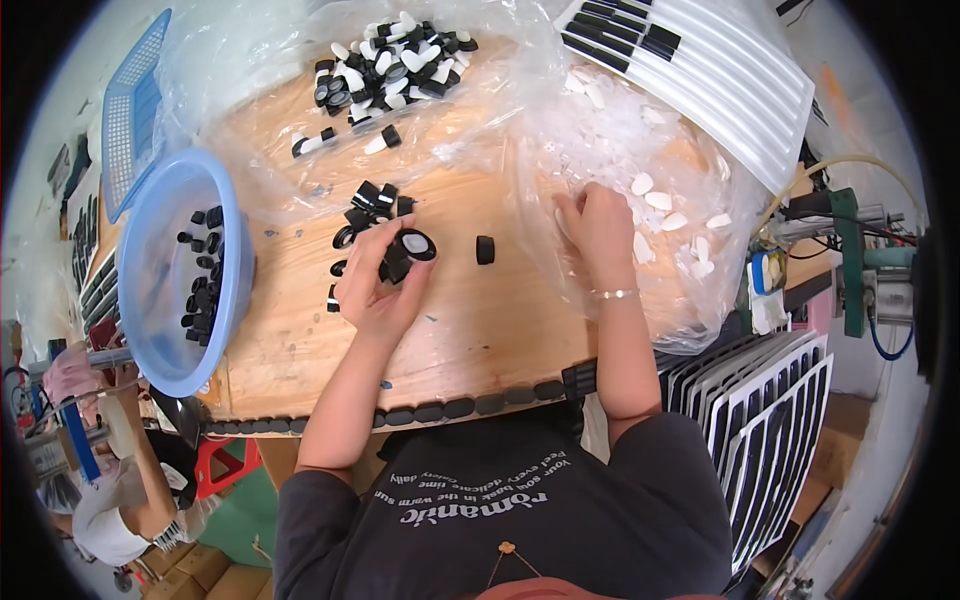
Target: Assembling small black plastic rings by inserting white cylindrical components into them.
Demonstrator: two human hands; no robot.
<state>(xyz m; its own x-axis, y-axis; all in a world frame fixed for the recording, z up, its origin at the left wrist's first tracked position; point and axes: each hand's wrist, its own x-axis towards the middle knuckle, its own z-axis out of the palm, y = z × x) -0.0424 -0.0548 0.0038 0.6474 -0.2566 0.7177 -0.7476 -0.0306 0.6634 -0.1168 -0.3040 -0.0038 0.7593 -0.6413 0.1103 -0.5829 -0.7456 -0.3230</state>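
My left hand (375, 290) is closed around a small black round cap (415, 244) with a pale disc in its face; another black piece shows beneath it between the fingers. Just beyond that hand lies a cluster of black caps (375, 198), and one lone black cap (485, 250) stands on the wooden table to its right. Over a clear plastic bag (570, 150) at the right, my right hand (598, 235) has its fingers curled in and the thumb against them. What it holds, if anything, is hidden. White oval pieces (658, 201) lie on the bag beside it.
A blue basin (240, 265) with several black caps stands at the left. A pile of black and white pieces (390, 70) lies at the back on plastic. White trays (740, 90) are back right; a rack of panels (765, 420) stands near right. Another person (115, 510) is lower left.
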